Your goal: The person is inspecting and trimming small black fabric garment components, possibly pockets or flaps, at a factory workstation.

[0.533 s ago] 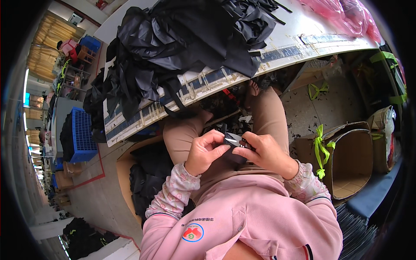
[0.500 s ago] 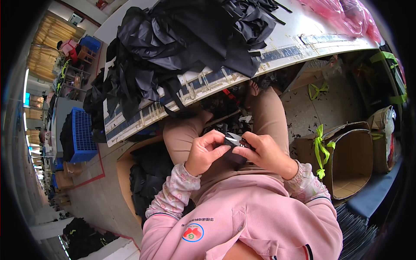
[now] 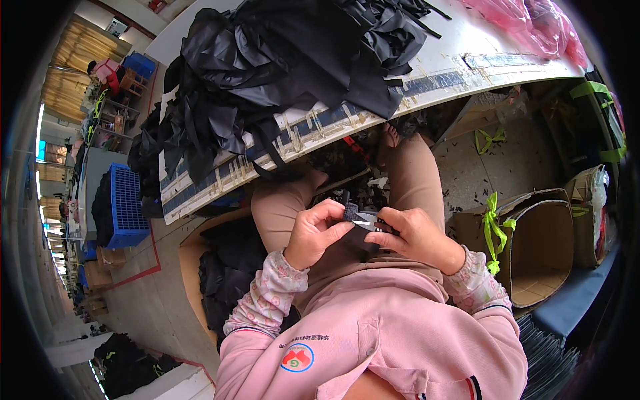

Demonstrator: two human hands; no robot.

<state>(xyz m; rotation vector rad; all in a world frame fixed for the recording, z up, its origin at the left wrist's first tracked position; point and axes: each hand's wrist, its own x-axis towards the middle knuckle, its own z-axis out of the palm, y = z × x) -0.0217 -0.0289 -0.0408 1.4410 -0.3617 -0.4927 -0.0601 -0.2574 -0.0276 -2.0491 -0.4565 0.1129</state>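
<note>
Above my lap, my left hand pinches a small black fabric piece between thumb and fingertips. My right hand is closed round thread snips, whose silver blades point left toward that piece. The blade tips are at or close to the black fabric; whether they touch it is too small to tell. Most of the snips' dark handle is hidden in my right fingers. A heap of black fabric pieces lies on the white table in front of me, some strips hanging over its edge.
The table has a taped, worn front edge, with pink plastic at its far right. Left of my legs stands a carton of black fabric. An open cardboard box is at right, a blue crate at left. Black scraps litter the floor.
My right hand has shifted slightly right with the snips, so more of the blades shows between my hands. My left hand stays nearly in place, still pinching the black fabric piece.
</note>
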